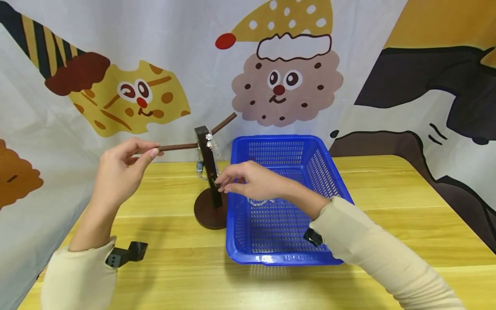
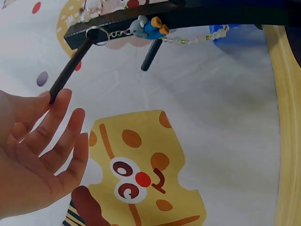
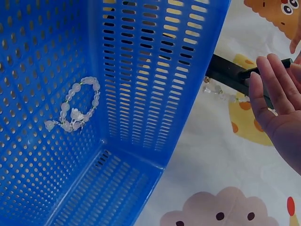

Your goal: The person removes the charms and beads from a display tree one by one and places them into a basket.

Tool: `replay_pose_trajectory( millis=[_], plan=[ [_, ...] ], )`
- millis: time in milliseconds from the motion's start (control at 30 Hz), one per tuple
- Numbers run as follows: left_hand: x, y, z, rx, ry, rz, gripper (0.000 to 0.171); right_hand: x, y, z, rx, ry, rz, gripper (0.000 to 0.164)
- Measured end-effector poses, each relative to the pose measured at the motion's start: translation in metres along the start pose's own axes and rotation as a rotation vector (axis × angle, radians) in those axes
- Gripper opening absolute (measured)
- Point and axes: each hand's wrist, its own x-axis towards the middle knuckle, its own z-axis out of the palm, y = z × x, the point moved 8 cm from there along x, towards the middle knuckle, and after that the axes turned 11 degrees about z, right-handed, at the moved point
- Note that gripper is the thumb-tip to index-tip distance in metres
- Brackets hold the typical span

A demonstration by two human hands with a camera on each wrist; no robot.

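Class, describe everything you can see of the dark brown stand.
The dark brown stand looks wooden, with a round base, a squared upright post and thin rods. It stands on the wood-patterned table, left of the blue basket. The left hand pinches the end of one upper rod, from which a beaded strand with a blue charm hangs. White flower charms hang near the top. The right hand is by the lower post; whether it touches is unclear.

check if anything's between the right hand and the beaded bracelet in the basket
Yes: the left wall of the blue plastic basket lies between the right hand and the beaded bracelet inside; its top is open.
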Motion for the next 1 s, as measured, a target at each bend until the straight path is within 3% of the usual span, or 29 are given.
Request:
replay_pose_trajectory(
  millis=[133, 300, 733, 1000],
  plan=[
    [0.006, -0.008, 0.002, 0.020, -0.045, -0.049, 0.021, 0.001, -0.002, 0.004, 0.007, -0.015, -0.014, 0.020],
    [0.013, -0.013, 0.005, 0.037, -0.090, -0.053, 0.022, 0.002, -0.008, 0.009, 0.016, -0.028, -0.039, 0.018],
    [0.022, -0.025, 0.009, 0.016, -0.145, -0.152, 0.023, 0.006, -0.015, 0.019, -0.037, -0.049, -0.027, 0.022],
    [0.022, -0.026, 0.012, -0.017, -0.171, -0.162, 0.025, 0.005, -0.015, 0.020, -0.031, -0.061, -0.021, 0.023]
  ],
)
